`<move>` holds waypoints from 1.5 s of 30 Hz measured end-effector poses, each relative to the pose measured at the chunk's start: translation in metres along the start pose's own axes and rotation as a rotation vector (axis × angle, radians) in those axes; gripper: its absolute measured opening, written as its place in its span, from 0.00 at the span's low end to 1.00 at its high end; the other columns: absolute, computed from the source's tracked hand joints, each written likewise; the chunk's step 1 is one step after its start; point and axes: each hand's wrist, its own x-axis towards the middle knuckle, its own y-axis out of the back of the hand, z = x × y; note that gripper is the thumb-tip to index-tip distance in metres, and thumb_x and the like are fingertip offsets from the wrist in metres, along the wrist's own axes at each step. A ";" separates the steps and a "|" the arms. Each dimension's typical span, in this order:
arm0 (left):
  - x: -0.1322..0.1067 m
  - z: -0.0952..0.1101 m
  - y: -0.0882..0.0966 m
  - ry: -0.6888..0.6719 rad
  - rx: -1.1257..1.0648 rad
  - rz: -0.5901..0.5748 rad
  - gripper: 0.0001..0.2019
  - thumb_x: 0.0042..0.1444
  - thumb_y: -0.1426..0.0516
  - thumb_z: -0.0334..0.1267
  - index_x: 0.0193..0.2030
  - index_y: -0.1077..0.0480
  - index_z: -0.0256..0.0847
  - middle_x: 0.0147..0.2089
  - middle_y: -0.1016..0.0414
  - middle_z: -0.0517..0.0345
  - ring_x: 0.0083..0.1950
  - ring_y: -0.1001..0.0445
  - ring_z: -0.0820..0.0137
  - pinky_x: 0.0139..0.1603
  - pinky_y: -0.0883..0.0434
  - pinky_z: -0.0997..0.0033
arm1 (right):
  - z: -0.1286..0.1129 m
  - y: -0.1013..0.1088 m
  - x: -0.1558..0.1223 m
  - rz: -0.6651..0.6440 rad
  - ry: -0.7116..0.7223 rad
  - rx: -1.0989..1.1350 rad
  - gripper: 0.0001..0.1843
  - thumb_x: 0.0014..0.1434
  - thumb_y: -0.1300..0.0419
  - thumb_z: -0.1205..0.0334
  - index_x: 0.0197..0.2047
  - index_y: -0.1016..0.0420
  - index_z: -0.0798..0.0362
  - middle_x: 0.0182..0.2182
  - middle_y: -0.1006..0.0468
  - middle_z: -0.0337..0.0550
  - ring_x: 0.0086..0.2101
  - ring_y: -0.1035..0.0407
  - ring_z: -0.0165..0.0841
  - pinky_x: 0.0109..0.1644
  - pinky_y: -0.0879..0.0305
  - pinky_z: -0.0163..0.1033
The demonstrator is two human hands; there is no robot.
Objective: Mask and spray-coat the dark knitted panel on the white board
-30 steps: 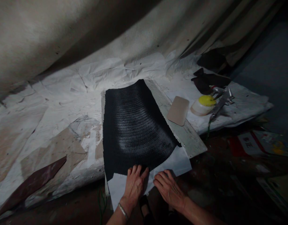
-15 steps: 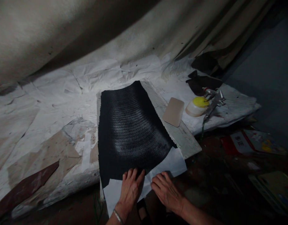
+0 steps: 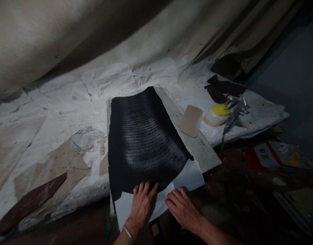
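Observation:
A black textured sheet, like embossed leather [image 3: 143, 136], lies on a pale board, with shiny cross ridges over its middle. White paper [image 3: 189, 175] covers its near edge and overhangs the front. My left hand [image 3: 143, 204], a bracelet at its wrist, rests with fingers apart where the paper meets the black sheet. To its right, my right hand [image 3: 183, 208] has its fingers bent together over the paper's near edge; their undersides are hidden.
The board [image 3: 204, 153] juts past the bench front. Right of the black sheet are a beige rounded card [image 3: 191, 120] and a spray gun [image 3: 238, 110] with a yellow-lidded cup [image 3: 219, 115]. A dark red piece [image 3: 31, 202] lies left. Cloth [image 3: 120, 30] hangs behind.
The whole view has shifted slightly, with bench items appearing a little farther right. Both hands keep nearly the same places on the paper.

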 end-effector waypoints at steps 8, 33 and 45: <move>0.000 -0.001 0.005 0.019 -0.059 0.018 0.29 0.60 0.51 0.27 0.64 0.38 0.61 0.53 0.32 0.53 0.53 0.37 0.61 0.51 0.40 0.55 | 0.002 0.012 0.006 -0.092 -0.151 0.208 0.26 0.60 0.32 0.55 0.57 0.34 0.51 0.53 0.33 0.43 0.51 0.42 0.42 0.57 0.48 0.48; -0.075 -0.059 0.019 0.843 -0.173 0.107 0.14 0.56 0.43 0.33 0.50 0.30 0.38 0.43 0.27 0.50 0.45 0.31 0.60 0.46 0.36 0.65 | -0.006 -0.008 0.027 0.086 -0.116 0.019 0.21 0.74 0.58 0.53 0.62 0.34 0.49 0.49 0.27 0.44 0.47 0.38 0.44 0.51 0.50 0.56; -0.057 -0.067 0.046 0.941 -0.323 0.094 0.02 0.55 0.45 0.32 0.35 0.33 0.42 0.35 0.27 0.53 0.41 0.27 0.62 0.41 0.38 0.67 | -0.002 -0.014 0.030 0.049 -0.063 -0.071 0.20 0.72 0.55 0.60 0.63 0.37 0.54 0.50 0.32 0.50 0.48 0.40 0.46 0.51 0.48 0.57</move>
